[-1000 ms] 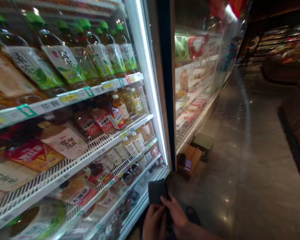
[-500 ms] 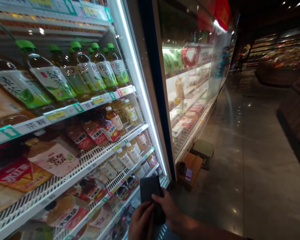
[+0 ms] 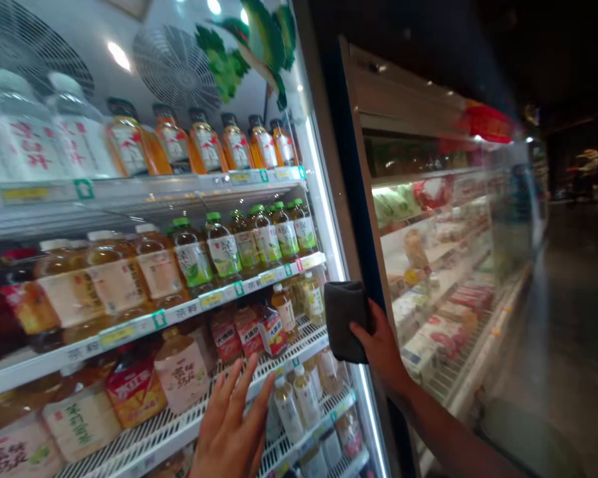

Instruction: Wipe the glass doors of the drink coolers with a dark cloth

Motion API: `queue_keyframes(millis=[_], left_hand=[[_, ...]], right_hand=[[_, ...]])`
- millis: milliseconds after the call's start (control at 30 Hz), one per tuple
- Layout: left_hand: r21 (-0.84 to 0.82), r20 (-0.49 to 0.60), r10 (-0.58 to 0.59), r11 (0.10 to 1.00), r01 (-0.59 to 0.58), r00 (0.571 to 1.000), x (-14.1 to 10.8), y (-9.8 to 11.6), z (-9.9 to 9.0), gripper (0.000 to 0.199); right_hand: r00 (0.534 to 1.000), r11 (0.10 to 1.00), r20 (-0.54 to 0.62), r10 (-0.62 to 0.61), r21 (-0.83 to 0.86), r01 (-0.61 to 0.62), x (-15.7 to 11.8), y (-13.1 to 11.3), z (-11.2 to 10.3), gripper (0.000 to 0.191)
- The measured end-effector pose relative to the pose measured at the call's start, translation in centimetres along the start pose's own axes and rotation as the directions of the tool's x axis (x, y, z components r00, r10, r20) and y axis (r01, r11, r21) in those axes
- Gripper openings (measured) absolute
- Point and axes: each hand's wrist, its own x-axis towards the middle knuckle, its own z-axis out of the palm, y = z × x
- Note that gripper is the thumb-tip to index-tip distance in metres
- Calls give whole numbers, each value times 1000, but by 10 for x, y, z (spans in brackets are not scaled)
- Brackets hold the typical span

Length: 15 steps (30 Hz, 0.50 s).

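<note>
The light strip (image 3: 326, 199) runs up the right edge of the drinks fridge. The folded dark cloth (image 3: 346, 325) is located in front of the light strip and hides part of its length. The right hand (image 3: 379, 338) grips the cloth at its right edge, with the thumb across the near face; contact between cloth and fridge cannot be determined. The left hand (image 3: 234, 415) is positioned left of the light strip, grip wide, fingers spread and holding nothing, in front of a wire shelf (image 3: 189, 415); contact with the fridge front cannot be determined. Also left of the light strip, green-capped bottles (image 3: 224, 249) stand below a row of amber bottles (image 3: 206, 147). Right of the light strip, a chilled display case (image 3: 423, 143) holds packaged goods.
</note>
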Motion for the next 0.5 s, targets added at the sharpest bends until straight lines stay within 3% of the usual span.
queue_keyframes(millis=[67, 133, 267, 333, 367, 433, 500], left_hand=[[25, -71, 32, 999, -30, 997, 35, -14, -8, 57], [75, -127, 91, 994, -82, 988, 68, -30, -14, 56], [227, -163, 202, 960, -163, 966, 129, -65, -26, 56], [301, -171, 228, 938, -169, 959, 158, -80, -30, 54], [331, -178, 235, 929, -167, 955, 172, -86, -31, 53], [373, -187, 240, 914, -157, 953, 199, -97, -32, 52], [402, -183, 236, 904, -146, 955, 221, -106, -32, 53]], right_hand=[[974, 973, -15, -224, -53, 223, 43, -30, 19, 54], [898, 893, 0, -439, -105, 437, 83, -63, 41, 44], [640, 615, 32, -768, -240, 751, 154, -134, 95, 41], [529, 483, 21, -849, -376, 791, 179, -166, 124, 50], [495, 432, 25, -868, -453, 780, 189, -179, 137, 56], [475, 344, 77, -876, -590, 731, 201, -196, 162, 65], [487, 229, 226, -844, -670, 707, 207, -199, 180, 67]])
